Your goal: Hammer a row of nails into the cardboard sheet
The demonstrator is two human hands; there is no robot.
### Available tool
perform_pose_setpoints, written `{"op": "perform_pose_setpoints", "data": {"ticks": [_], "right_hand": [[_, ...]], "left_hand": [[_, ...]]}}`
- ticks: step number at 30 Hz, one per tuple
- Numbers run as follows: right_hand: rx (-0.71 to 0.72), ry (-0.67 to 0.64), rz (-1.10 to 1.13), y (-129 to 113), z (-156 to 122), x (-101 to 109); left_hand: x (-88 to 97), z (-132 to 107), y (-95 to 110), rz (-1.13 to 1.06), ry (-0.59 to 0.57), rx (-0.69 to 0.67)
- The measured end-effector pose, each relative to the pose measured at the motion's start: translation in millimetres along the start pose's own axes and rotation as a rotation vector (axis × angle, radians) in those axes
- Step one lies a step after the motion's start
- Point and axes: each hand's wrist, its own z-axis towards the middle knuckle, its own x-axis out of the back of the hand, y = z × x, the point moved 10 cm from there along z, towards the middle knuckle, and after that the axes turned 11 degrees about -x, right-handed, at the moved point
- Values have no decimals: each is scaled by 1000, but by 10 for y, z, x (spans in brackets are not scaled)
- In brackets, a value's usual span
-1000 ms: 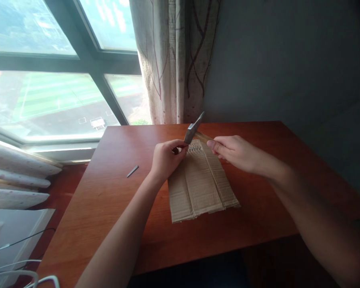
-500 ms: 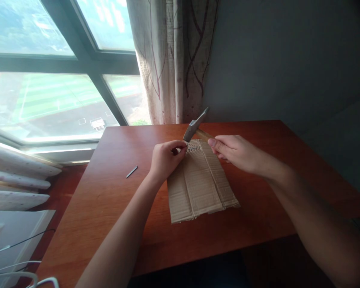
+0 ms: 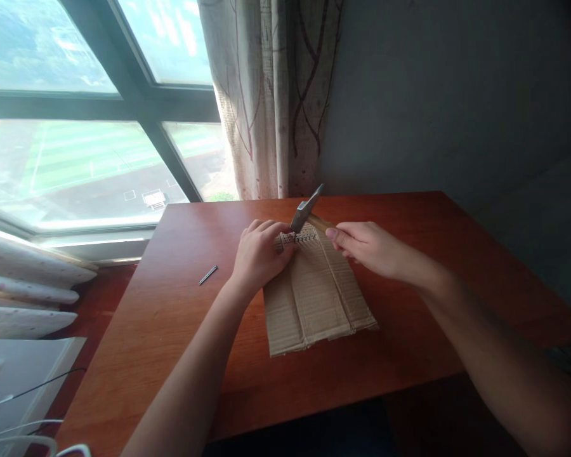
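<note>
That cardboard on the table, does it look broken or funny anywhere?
Yes: the cardboard has a ragged near edge instead of a straight one, and lengthwise creases. Dark marks dot its far end, too small to identify.

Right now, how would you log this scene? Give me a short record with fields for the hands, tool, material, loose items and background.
Right hand: grips the hammer by its wooden handle
Left hand: on the cardboard, fingertips beside the hammer head; whether they pinch anything is unclear
Tool: metal head tilted, at the cardboard's far end; contact unclear
Material: cardboard lying on the table, rows of small dark marks near its far edge
Loose item: slim metal rod on the table, left of the left hand
Background: window at left, patterned curtain beside it
</note>
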Motion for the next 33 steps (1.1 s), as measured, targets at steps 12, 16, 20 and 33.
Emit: {"op": "perform_pose_setpoints", "data": {"ticks": [12,16,20,33], "right_hand": [[-12,6,-91,-14,25,-62],[-24,-4,-104,-17,31,-77],[-33,-7,-120,-6,36,-84],[-16,26,-105,21,47,-61]], "left_hand": [[-65,-12,-86,-99,-14,63],[-57,-8,-88,-99,-14,72],[-56,-12,-91,-108,-9,79],[-70,-21,-111,-96,-32,93]]}}
